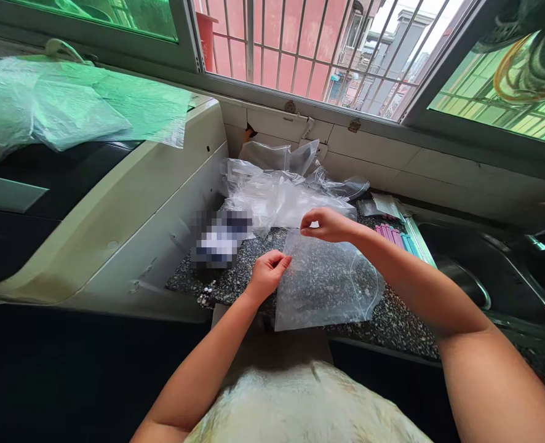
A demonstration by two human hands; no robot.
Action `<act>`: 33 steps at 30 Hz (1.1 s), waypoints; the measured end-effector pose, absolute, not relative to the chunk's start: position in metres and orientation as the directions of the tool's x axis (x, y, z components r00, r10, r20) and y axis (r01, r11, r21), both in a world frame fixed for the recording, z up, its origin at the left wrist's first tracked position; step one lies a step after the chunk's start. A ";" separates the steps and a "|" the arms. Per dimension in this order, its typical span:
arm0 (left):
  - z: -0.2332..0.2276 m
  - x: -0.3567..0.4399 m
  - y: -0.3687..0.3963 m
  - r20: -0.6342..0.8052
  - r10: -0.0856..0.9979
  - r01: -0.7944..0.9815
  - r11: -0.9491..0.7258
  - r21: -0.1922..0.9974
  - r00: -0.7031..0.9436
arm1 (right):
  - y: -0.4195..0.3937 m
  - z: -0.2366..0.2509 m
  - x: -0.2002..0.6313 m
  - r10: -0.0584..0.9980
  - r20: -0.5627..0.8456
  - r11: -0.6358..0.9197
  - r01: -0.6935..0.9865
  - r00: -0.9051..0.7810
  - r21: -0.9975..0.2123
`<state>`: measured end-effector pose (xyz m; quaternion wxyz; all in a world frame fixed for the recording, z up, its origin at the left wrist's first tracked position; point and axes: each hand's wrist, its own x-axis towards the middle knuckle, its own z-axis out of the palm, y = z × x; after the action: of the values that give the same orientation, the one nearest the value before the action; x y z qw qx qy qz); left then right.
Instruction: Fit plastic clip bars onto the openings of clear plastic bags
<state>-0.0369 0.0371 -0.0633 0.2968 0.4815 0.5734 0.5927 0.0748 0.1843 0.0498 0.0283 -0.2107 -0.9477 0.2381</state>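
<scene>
A clear plastic bag lies spread over the speckled countertop, reaching down to its front edge. My left hand is closed in a pinch on the bag's left side, thumb pressed against the curled fingers. A little farther back, my right hand is also closed, its thumb and forefinger meeting near the bag's upper edge. Behind both hands sits a loose heap of clear plastic bags. A curved line shows across the bag's right part.
A washing machine with plastic sheeting on top stands at left. Beyond my right forearm are pink and teal strips and a metal sink. A blurred item lies left of my hands; a barred window is behind.
</scene>
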 end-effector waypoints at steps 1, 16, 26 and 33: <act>-0.063 -0.037 0.037 0.230 0.905 0.197 -0.168 0.966 -0.358 | 0.184 0.050 0.075 0.412 -0.054 0.796 0.388 -0.910 -0.465; -0.060 -0.038 0.036 0.218 0.873 0.127 -0.180 0.976 -0.437 | 0.164 0.050 0.070 0.334 -0.139 0.809 0.359 -0.932 -0.465; -0.063 -0.038 0.036 0.278 0.854 0.186 -0.216 0.958 -0.440 | 0.162 0.047 0.069 0.328 -0.138 0.824 0.355 -0.934 -0.441; -0.063 -0.038 0.036 0.276 0.856 0.183 -0.215 0.959 -0.437 | 0.162 0.046 0.070 0.318 -0.156 0.813 0.354 -0.935 -0.462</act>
<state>-0.0376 0.0359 -0.0627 0.2668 0.4584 0.5667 0.6305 0.0698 0.1618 0.0464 -0.0359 -0.1765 -0.9515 0.2495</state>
